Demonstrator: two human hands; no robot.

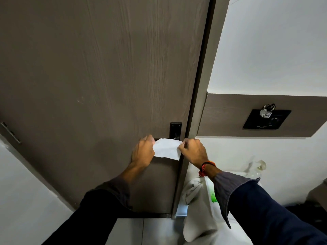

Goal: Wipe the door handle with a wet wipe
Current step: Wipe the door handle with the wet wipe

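While clenched, hands (169, 150) on wipe (167, 149).

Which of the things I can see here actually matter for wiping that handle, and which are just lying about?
Part of the job:
- wet wipe, stretched between both hands
- left hand and right hand, each gripping one end
- black handle plate on the door; the lever is mostly hidden behind the wipe

Just lying about:
- keys hanging at the black wall panel
- white towel

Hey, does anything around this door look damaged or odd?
Mostly no. A thin crack runs across the white wall near the top, and faint scratches mark the door. Both hands hold the wipe normally.
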